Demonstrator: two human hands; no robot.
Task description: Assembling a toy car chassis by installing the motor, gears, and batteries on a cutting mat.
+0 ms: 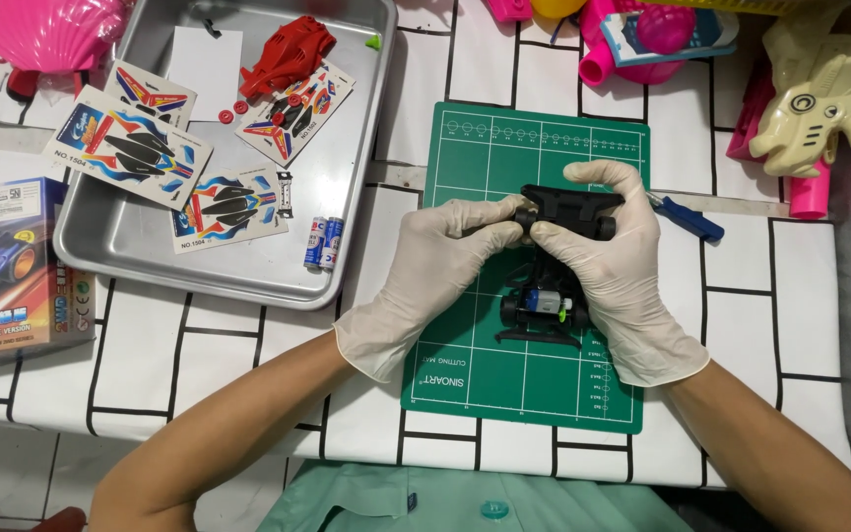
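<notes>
Both gloved hands pinched a small black plastic toy-car chassis: the left hand's grip closed on its front left wheel, the right hand's grip wrapped over its front end. The chassis sat above a green cutting mat on the white, black-lined tabletop. A grey metal tray holding sticker sheets, a red car shell and two batteries lay to the left.

Metal tray with sticker sheets, red car shell, batteries.
</notes>
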